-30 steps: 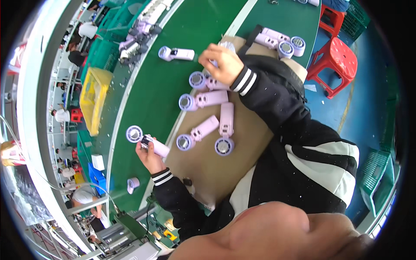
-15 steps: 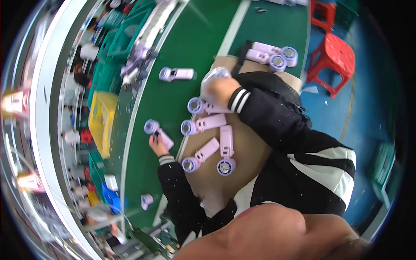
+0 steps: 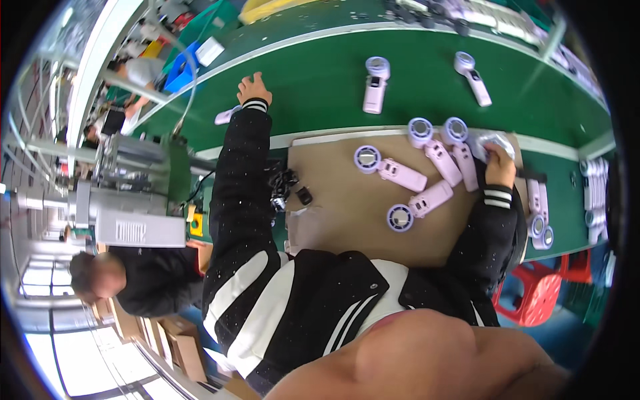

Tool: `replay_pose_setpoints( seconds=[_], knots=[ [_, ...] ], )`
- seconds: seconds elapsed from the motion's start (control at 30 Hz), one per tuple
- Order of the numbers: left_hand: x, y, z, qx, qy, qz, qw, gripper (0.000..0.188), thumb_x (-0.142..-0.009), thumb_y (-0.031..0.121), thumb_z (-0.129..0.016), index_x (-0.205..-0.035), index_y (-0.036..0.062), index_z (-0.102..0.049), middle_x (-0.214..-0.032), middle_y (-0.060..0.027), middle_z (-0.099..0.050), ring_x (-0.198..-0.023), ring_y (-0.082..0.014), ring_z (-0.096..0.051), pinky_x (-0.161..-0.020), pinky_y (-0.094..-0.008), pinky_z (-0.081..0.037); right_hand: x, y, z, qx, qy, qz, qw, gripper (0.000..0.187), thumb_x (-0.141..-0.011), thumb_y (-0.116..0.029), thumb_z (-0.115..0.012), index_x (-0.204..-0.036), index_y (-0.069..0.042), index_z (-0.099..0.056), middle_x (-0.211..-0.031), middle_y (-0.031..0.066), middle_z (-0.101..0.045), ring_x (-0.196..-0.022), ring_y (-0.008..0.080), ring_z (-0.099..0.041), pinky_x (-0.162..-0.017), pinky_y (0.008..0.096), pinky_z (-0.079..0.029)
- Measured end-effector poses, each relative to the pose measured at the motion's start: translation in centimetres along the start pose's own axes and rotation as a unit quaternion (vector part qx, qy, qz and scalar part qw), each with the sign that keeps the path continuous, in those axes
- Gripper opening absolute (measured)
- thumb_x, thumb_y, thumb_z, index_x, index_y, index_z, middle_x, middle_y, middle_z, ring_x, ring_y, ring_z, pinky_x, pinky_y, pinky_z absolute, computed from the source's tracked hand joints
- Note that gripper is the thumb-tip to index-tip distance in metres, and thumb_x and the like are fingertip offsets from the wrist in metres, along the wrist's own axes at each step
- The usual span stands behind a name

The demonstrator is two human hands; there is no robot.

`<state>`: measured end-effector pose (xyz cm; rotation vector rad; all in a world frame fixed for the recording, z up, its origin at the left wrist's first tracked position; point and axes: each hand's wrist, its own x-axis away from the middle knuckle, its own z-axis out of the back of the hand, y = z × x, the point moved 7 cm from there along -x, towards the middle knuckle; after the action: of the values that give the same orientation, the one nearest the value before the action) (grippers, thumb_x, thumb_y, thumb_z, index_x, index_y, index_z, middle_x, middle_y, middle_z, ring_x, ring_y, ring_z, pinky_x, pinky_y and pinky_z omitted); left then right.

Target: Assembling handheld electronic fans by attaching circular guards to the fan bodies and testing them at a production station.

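My left hand (image 3: 255, 91) reaches out at the far left over the green belt, fingers spread and holding nothing. Just beside its wrist lies a pink handheld fan (image 3: 225, 117), partly hidden by the sleeve. At the right edge of the brown board, my right hand (image 3: 500, 163) is closed on a crumpled clear plastic bag (image 3: 481, 143); what is inside cannot be made out. Next to it, several pink handheld fans with lilac rings lie on the board, among them one fan (image 3: 403, 175) in the middle and another (image 3: 430, 199) nearer me.
Two more fans, one upright in view (image 3: 375, 93) and one tilted (image 3: 475, 83), rest on the green belt (image 3: 307, 87). Black cables (image 3: 283, 187) lie left of the brown board (image 3: 333, 227). A grey machine (image 3: 140, 227) and another person (image 3: 147, 280) are at left; red stools (image 3: 533, 293) stand at right.
My view has turned left. My left hand has let go of a fan on the belt and moved left toward another one. The right hand stays at the plastic bag.
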<state>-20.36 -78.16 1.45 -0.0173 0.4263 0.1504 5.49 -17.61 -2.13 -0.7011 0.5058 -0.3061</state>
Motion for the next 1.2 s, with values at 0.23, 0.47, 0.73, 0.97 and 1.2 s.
replay_pose_setpoints(
  seconds=[0.23, 0.47, 0.73, 0.97, 1.2],
  knots=[
    [-0.5, -12.0, -5.9, -0.057, -0.149, 0.012, 0.987, 0.043, -0.078, 0.015, -0.059, -0.12, 0.019, -0.053, -0.121, -0.0092, -0.054, -0.11, -0.0326, -0.051, -0.091, -0.0463, -0.042, 0.2, -1.5, 0.0, 0.058, -0.006, 0.021, 0.998, 0.024, -0.083, -0.007, -0.058, -0.105, -0.009, -0.066, -0.086, 0.0051, -0.068, -0.072, 0.0226, -0.062, -0.07, 0.0321, -0.049],
    [0.4, -17.8, -7.7, -0.092, -0.211, -0.002, 0.973, 0.039, -0.079, 0.022, -0.063, -0.117, 0.0208, -0.055, -0.122, -0.0042, -0.056, -0.114, -0.0288, -0.051, -0.093, -0.0477, -0.041, -0.4, -0.5, -1.3, 0.008, -0.051, 0.036, 0.998, 0.015, -0.083, -0.006, -0.06, -0.097, -0.006, -0.064, -0.082, 0.0053, -0.064, -0.068, 0.0194, -0.057, -0.067, 0.0299, -0.047],
    [0.8, -10.5, -1.5, 0.122, -0.192, -0.001, 0.974, 0.056, -0.069, 0.045, -0.074, -0.108, 0.008, -0.058, -0.1, -0.014, -0.066, -0.092, -0.0331, -0.063, -0.084, -0.0389, -0.049, -0.6, -0.8, -1.0, -0.016, -0.04, 0.059, 0.997, 0.01, -0.083, -0.006, -0.06, -0.093, -0.004, -0.063, -0.077, 0.0059, -0.062, -0.065, 0.0182, -0.054, -0.065, 0.0296, -0.045],
    [0.1, -5.5, 5.4, 0.274, 0.032, 0.174, 0.945, 0.073, -0.065, 0.058, -0.074, -0.105, -0.0013, -0.057, -0.09, -0.0171, -0.067, -0.084, -0.031, -0.066, -0.077, -0.0369, -0.053, -1.2, 1.0, -2.1, 0.004, -0.122, 0.089, 0.989, 0.011, -0.082, -0.007, -0.061, -0.092, -0.003, -0.062, -0.073, 0.0059, -0.06, -0.062, 0.0186, -0.053, -0.063, 0.0304, -0.045],
    [2.7, -3.6, 4.7, 0.58, -0.023, 0.23, 0.781, 0.061, -0.069, 0.029, -0.08, -0.105, -0.0093, -0.05, -0.091, -0.0214, -0.062, -0.077, -0.0272, -0.065, -0.067, -0.0331, -0.055, -1.9, 2.6, -2.0, -0.034, -0.068, 0.116, 0.99, 0.012, -0.082, -0.007, -0.061, -0.093, -0.003, -0.063, -0.072, 0.0066, -0.059, -0.061, 0.0194, -0.051, -0.061, 0.0315, -0.044]
  ],
)
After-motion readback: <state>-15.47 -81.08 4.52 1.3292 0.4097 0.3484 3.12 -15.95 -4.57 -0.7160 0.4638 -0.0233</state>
